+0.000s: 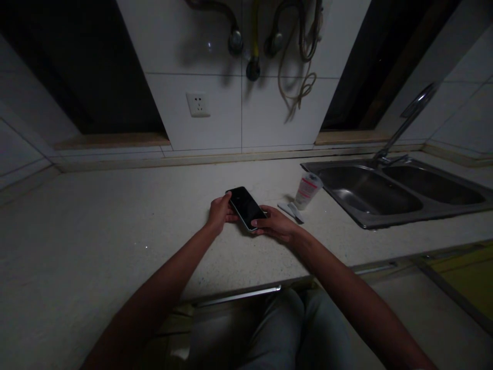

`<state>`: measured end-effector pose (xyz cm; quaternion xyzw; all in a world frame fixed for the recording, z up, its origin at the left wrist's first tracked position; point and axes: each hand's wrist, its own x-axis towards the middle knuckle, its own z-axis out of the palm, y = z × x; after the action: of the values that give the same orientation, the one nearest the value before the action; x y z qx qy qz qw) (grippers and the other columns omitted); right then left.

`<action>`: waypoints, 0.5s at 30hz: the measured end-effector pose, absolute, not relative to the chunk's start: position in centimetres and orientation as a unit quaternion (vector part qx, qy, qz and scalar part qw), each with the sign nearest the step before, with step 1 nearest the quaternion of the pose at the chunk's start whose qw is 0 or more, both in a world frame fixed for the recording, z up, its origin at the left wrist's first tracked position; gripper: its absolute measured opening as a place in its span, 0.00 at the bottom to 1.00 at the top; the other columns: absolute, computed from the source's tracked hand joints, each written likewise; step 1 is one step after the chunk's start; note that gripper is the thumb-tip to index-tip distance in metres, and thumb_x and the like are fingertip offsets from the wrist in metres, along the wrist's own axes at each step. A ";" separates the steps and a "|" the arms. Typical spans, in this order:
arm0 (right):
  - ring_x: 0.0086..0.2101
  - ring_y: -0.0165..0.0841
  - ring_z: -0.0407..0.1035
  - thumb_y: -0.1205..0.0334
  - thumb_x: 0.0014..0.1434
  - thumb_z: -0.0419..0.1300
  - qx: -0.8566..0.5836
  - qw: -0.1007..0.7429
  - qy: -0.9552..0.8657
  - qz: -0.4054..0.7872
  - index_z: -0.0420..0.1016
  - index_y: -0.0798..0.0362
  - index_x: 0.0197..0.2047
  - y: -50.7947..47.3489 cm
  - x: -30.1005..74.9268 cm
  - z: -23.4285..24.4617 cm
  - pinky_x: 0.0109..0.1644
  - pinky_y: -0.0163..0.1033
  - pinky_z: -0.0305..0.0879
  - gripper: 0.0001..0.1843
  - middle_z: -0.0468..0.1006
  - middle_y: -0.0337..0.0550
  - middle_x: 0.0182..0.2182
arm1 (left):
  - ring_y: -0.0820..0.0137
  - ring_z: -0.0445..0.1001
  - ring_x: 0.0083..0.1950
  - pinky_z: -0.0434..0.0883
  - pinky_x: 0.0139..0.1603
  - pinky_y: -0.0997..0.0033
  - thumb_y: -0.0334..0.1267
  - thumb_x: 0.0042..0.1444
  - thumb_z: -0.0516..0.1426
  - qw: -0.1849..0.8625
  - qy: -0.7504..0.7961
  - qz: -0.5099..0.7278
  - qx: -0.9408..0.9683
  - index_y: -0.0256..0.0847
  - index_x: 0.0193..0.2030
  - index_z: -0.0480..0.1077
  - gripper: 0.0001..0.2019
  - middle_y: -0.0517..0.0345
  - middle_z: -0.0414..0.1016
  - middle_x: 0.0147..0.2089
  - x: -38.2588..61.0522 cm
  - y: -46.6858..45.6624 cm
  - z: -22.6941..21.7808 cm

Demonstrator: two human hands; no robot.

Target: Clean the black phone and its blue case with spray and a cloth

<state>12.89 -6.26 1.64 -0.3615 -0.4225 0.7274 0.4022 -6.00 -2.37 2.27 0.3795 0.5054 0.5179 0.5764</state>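
Note:
A smartphone (244, 205) with a dark screen and a light edge is held between both hands above the counter, tilted from upper left to lower right. My left hand (220, 211) is closed on its left side, the thumb near the top corner and the fingers underneath. Gripping the lower right part is my right hand (274, 223), its thumb on the screen near the bottom. Just right of that hand lies a small flat packet or strip (291, 211), too dim to name. A translucent plastic cup (307, 190) with red print stands behind it.
The pale countertop (115, 221) runs along a tiled wall. To the right, a steel double sink (370, 198) has a curved faucet (404, 123). A power socket (198, 105), pipes and a looped cord (302, 92) are on the wall. A drawer handle (239, 296) runs below the front edge.

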 end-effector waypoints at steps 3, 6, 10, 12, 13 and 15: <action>0.29 0.30 0.77 0.69 0.41 0.77 -0.357 0.398 -0.443 0.720 0.72 0.55 0.45 -6.3 12.9 1.6 0.28 0.32 0.77 0.28 0.79 0.41 0.35 | 0.73 0.69 0.19 0.71 0.19 0.73 0.48 0.59 0.57 0.574 0.509 0.522 0.374 0.36 0.36 0.68 0.14 0.58 0.71 0.25 -6.3 -2.2 2.3; 0.29 0.31 0.77 0.67 0.41 0.77 -0.348 0.382 -0.446 0.731 0.71 0.55 0.45 -6.3 13.0 1.6 0.27 0.32 0.77 0.28 0.80 0.42 0.34 | 0.75 0.67 0.18 0.68 0.18 0.77 0.45 0.57 0.59 0.567 0.517 0.525 0.368 0.37 0.35 0.68 0.12 0.60 0.69 0.24 -6.6 -1.8 2.3; 0.30 0.33 0.78 0.58 0.50 0.74 -0.332 0.365 -0.436 0.752 0.73 0.58 0.43 -6.4 13.0 1.9 0.29 0.35 0.78 0.21 0.81 0.47 0.34 | 0.78 0.63 0.17 0.63 0.16 0.80 0.42 0.54 0.60 0.554 0.520 0.531 0.374 0.37 0.31 0.67 0.10 0.63 0.66 0.21 -6.8 -1.4 2.2; 0.30 0.33 0.77 0.55 0.53 0.72 -0.330 0.368 -0.432 0.754 0.75 0.59 0.41 -6.3 12.9 1.9 0.31 0.36 0.79 0.18 0.81 0.49 0.34 | 0.78 0.63 0.17 0.62 0.16 0.79 0.44 0.54 0.60 0.545 0.523 0.532 0.382 0.37 0.31 0.67 0.11 0.64 0.65 0.21 -7.0 -1.2 2.1; 0.30 0.33 0.77 0.55 0.54 0.71 -0.334 0.373 -0.427 0.752 0.75 0.59 0.40 -6.3 12.9 1.8 0.32 0.37 0.79 0.18 0.81 0.49 0.33 | 0.78 0.63 0.16 0.62 0.16 0.79 0.45 0.54 0.60 0.540 0.526 0.529 0.391 0.37 0.31 0.67 0.12 0.64 0.65 0.20 -7.1 -1.2 2.0; 0.30 0.33 0.76 0.56 0.55 0.70 -0.355 0.390 -0.420 0.739 0.76 0.59 0.39 -6.1 12.8 1.4 0.32 0.39 0.80 0.16 0.80 0.47 0.32 | 0.77 0.64 0.16 0.62 0.17 0.78 0.49 0.55 0.60 0.526 0.538 0.508 0.419 0.38 0.30 0.67 0.15 0.63 0.66 0.20 -7.3 -1.0 1.8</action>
<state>12.84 -6.09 1.41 -0.3549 -0.4199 0.7386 0.3902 -7.29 -0.98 1.78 0.4189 0.5383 0.5082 0.5258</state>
